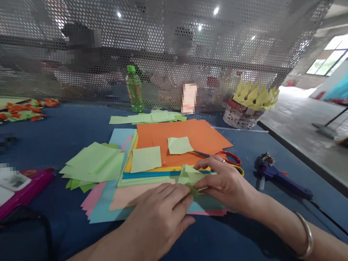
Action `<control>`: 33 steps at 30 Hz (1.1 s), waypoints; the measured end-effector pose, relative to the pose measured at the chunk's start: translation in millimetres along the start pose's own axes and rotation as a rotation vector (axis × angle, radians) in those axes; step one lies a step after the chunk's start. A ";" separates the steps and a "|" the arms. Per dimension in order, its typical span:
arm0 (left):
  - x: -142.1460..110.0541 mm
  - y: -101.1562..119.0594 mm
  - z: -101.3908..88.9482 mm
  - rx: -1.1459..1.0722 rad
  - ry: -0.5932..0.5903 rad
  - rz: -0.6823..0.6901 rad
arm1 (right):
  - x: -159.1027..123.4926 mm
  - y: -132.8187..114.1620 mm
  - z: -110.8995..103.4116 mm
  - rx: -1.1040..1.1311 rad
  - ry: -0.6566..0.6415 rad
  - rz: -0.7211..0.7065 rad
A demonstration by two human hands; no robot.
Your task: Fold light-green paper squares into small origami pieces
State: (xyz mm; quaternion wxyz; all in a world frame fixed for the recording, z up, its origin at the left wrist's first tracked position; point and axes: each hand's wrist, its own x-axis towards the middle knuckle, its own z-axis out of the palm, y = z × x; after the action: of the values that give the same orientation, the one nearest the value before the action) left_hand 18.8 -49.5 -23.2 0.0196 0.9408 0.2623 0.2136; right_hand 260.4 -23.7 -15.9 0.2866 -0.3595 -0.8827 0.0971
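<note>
Between my two hands is a small piece of folded light green paper (189, 175), raised over a pile of coloured sheets. My left hand (165, 208) is closed at its near left side, with the fingertips against the paper. My right hand (222, 181) pinches its right edge between thumb and fingers. Beyond them, two pale green paper squares (146, 159) lie on orange sheets (192, 131). Scissors (229, 157) with red and yellow handles rest just behind my right hand, partly hidden by it.
Green sheets (93, 164) are stacked at left, near a magenta-and-white device (29, 188). A blue glue gun (283, 180) with a cord lies at right. Behind stand a green bottle (134, 89), green paper strips (151, 117) and a basket (241, 114) with yellow folded paper, before a perforated metal screen.
</note>
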 end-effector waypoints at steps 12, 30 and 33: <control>-1.8 -6.6 -2.0 0.000 -0.043 -0.026 | -0.9 -11.4 -12.2 0.014 -0.179 0.009; -3.1 -5.5 -1.3 -0.050 -0.070 -0.012 | 1.9 1.5 -9.8 0.153 -0.238 0.206; -3.4 -4.5 -1.7 -0.052 -0.059 -0.009 | 1.7 -2.9 -5.9 0.103 -0.204 0.253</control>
State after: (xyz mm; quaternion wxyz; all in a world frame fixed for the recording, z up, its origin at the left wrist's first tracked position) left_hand 13.3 -47.4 -23.7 0.0526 0.9447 0.2604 0.1924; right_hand 261.1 -24.8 -9.2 0.1992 -0.4408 -0.8488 0.2133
